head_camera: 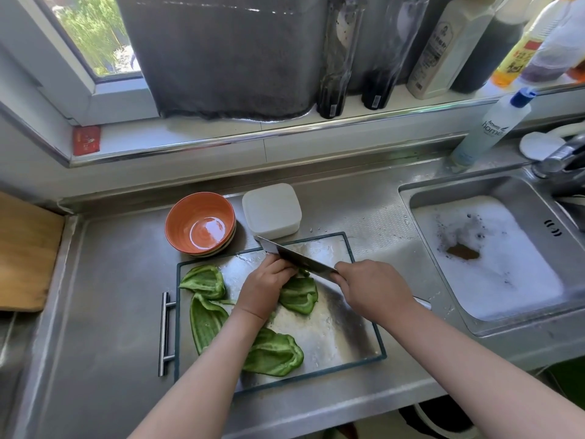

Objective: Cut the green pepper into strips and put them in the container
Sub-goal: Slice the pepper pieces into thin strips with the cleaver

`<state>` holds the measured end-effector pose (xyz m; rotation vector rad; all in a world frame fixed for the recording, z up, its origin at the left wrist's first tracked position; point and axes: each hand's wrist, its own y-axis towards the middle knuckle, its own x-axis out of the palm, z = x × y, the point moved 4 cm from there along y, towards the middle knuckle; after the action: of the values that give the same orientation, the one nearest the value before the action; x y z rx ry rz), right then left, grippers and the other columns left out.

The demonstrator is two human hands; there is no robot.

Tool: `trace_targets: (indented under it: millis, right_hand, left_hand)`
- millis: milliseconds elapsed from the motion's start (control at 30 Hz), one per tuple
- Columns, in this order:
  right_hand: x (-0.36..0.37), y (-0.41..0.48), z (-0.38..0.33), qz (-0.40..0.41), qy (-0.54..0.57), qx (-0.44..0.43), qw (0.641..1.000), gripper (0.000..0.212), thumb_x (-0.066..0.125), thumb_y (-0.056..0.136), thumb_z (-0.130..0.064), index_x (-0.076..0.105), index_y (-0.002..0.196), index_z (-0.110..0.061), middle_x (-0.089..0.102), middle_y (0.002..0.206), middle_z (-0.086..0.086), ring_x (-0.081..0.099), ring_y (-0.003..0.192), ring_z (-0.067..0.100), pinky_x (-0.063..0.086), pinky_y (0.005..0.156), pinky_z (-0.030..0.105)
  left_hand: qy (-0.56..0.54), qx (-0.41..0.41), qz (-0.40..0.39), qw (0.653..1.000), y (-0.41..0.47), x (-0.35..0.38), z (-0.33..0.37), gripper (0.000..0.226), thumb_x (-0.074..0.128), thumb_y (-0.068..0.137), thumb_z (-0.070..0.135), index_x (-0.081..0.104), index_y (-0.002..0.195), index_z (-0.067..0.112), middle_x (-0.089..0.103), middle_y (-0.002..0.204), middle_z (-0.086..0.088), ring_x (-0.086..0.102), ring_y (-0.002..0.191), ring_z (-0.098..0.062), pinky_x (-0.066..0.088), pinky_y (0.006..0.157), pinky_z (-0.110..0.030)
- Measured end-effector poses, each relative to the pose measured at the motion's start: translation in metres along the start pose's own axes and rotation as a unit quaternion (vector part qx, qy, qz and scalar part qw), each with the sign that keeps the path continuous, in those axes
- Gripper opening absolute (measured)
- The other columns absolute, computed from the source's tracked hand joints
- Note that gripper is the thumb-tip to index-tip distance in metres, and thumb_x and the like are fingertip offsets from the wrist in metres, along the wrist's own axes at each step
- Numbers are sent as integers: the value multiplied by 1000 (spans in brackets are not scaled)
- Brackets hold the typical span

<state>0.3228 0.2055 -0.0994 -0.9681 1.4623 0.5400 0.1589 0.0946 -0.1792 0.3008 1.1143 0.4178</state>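
Note:
On the steel cutting board (335, 331) lie several flat green pepper pieces. My left hand (264, 288) presses down on one pepper piece (299, 294) with curled fingers. My right hand (372, 288) grips the handle of a cleaver (296, 256), whose blade is angled across the board just beyond my left fingers. Other pepper pieces lie at the board's left (204, 282), lower left (205, 321) and near edge (273, 354). A white lidded container (271, 209) and an orange bowl (200, 224) stand just behind the board.
A sink (487, 248) full of foam sits to the right, with a tap (560, 160) and a dish soap bottle (490, 128) behind it. Bottles line the window sill (285, 122). A wooden board (25, 251) lies at far left.

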Motion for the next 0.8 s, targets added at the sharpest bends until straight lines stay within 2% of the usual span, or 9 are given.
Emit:
trace_targets:
  millis: [100, 233, 333, 433, 533, 667, 800]
  right_hand:
    - [4, 4, -1, -9, 18, 12, 1000, 29, 36, 105, -42, 58, 100, -24, 59, 80, 0, 50, 71, 24, 37, 61, 35]
    - [12, 4, 0, -25, 42, 24, 999, 27, 37, 105, -41, 56, 97, -24, 65, 86, 2, 58, 77, 26, 40, 62, 36]
    - [18, 10, -4, -23, 59, 24, 998, 24, 37, 105, -41, 46, 89, -26, 65, 85, 4, 58, 75, 28, 40, 60, 36]
    - [23, 23, -15, -16, 52, 9, 998, 24, 36, 106, -41, 41, 87, -27, 65, 84, 4, 58, 74, 29, 34, 58, 35]
    - [27, 28, -24, -4, 51, 5, 999, 27, 35, 106, -43, 46, 89, -25, 66, 84, 5, 60, 75, 31, 34, 58, 35]
    - [19, 19, -16, 20, 55, 5, 998, 30, 37, 106, -44, 62, 101, -27, 69, 89, 0, 64, 84, 27, 35, 61, 34]
    - [9, -2, 1, 115, 72, -12, 991, 20, 51, 101, -42, 69, 106, -37, 71, 86, -7, 66, 80, 20, 48, 62, 32]
  left_hand:
    - [-10, -5, -6, 1000, -1, 1, -2, 27, 52, 88, 14, 77, 95, 6, 71, 99, -5, 55, 103, -15, 60, 68, -32]
    - [-21, -3, -11, 1000, -4, 2, -4, 26, 52, 90, 13, 77, 96, 7, 70, 99, -5, 57, 101, -16, 59, 65, -33]
    - [-19, 10, -6, 1000, -6, 1, -4, 24, 54, 89, 11, 77, 96, 7, 70, 97, -4, 57, 98, -16, 58, 62, -31]
    - [-7, 15, -6, 1000, -9, -1, -4, 23, 55, 88, 10, 76, 95, 7, 68, 95, -4, 58, 93, -16, 56, 56, -30]
    - [3, 10, -19, 1000, -12, -4, -4, 23, 54, 87, 10, 75, 97, 8, 67, 96, -5, 58, 92, -18, 56, 56, -32]
    - [28, 11, -57, 998, -20, -16, -14, 25, 53, 87, 11, 75, 100, 9, 66, 98, -4, 56, 92, -19, 56, 66, -32]
    - [59, -19, -67, 996, -24, -41, -17, 28, 51, 83, 14, 77, 93, 12, 67, 94, -3, 58, 88, -21, 52, 65, -29]
